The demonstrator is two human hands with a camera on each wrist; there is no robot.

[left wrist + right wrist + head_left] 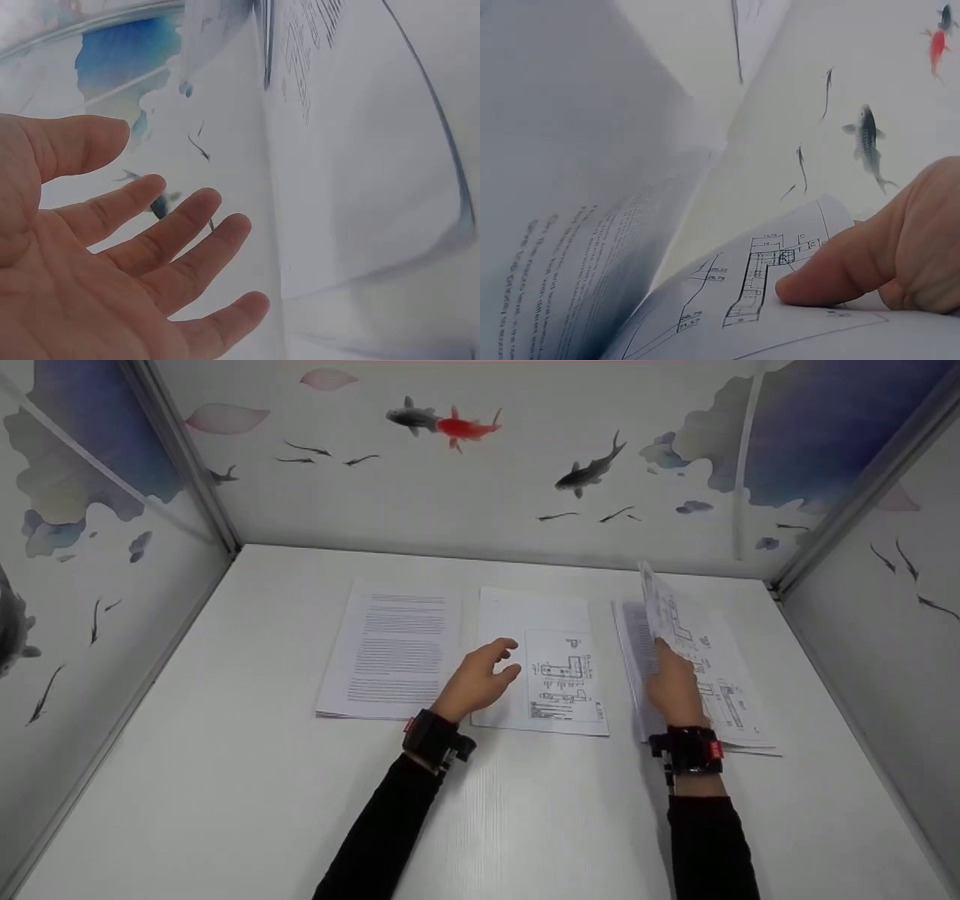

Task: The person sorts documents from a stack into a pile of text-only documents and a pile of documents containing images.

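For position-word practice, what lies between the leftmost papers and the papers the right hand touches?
A drawing sheet, partly overlapped by the left hand, in the head view.

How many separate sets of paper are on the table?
3: a text-printed set on the left, a drawing-topped set in the middle, a third set on the right, at the right hand. Some sheets may be hidden.

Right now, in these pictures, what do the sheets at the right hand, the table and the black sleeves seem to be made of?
The sheets: matt white paper, thin, as they bend and carry printed drawings. The table: perhaps white laminate, since its smooth top shows faint grain lines. The sleeves: probably cloth, dull black; weave not discernible.
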